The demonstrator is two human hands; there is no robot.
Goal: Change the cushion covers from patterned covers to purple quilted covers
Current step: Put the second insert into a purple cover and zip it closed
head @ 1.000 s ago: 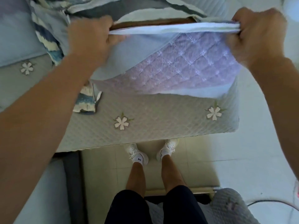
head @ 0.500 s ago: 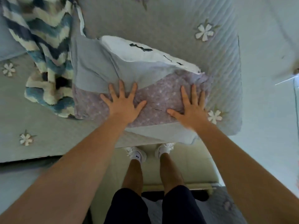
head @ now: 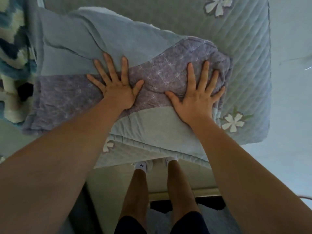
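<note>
1. Nearest me, my shoes stand on the floor at the near edge of the seat.
2. The seat cover, pale, quilted and flowered, carries the cushion, now in its purple quilted cover with blue-grey panels.
3. The cushion lies straight ahead, right under both palms, its long axis running left to right across me.
4. My left hand and right hand press flat on it, fingers straight and spread, gripping nothing. The right hand sits close to the cushion's right end and slightly nearer me. Far more cushion runs out past the left hand.
5. Beyond my fingertips a loose blue-grey fold crosses the far left part. I judge smoothing must go that way, so the left hand leads.
6. Farthest left, the patterned cover lies just beside the cushion's left end.
</note>
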